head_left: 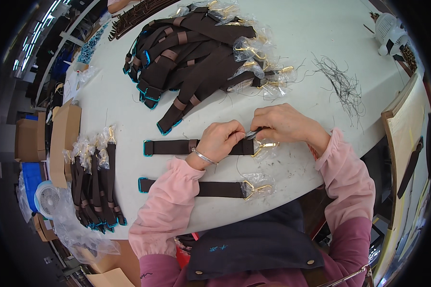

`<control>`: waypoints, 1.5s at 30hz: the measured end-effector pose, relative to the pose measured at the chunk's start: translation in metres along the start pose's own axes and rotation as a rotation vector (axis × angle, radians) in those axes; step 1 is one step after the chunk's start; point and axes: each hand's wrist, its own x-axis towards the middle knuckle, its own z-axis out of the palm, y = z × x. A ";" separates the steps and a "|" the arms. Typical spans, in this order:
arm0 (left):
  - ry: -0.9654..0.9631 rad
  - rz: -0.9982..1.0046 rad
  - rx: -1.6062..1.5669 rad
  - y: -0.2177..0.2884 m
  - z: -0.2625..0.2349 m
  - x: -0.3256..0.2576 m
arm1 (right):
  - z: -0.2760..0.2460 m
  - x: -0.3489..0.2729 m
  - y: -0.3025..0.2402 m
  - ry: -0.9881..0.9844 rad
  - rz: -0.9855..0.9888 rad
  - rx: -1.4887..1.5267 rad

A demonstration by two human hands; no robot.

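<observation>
From my remote seat I see dark brown on the worked strap point(170, 147), broken by a lighter reddish-brown loop point(192, 145), with a turquoise buckle point(148, 148) and a gold clasp point(266, 145). The strap pile point(201, 60) repeats those colours. I make out plain pink sleeve covers point(165, 198), a purple top point(352, 239) and a navy apron point(261, 239) (its small mark point(218, 248) shows bright blue to me) against a whitish tabletop point(301, 43). The loose threads point(342, 86) look black, the bracelet point(203, 156) silver.
</observation>
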 end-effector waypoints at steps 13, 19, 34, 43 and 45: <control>0.026 0.011 -0.036 0.000 0.001 0.000 | 0.007 -0.001 0.006 0.025 -0.063 -0.007; 0.058 -0.008 -0.075 -0.008 0.005 -0.001 | 0.010 -0.002 0.006 0.061 -0.072 0.000; 0.257 0.029 -0.074 -0.009 0.017 -0.008 | 0.009 0.000 0.000 0.003 -0.059 -0.044; 0.272 0.051 -0.093 -0.012 0.019 -0.010 | 0.013 0.003 -0.004 0.017 -0.017 -0.012; 0.270 0.047 -0.077 -0.009 0.019 -0.009 | 0.016 0.001 -0.005 0.068 -0.018 -0.019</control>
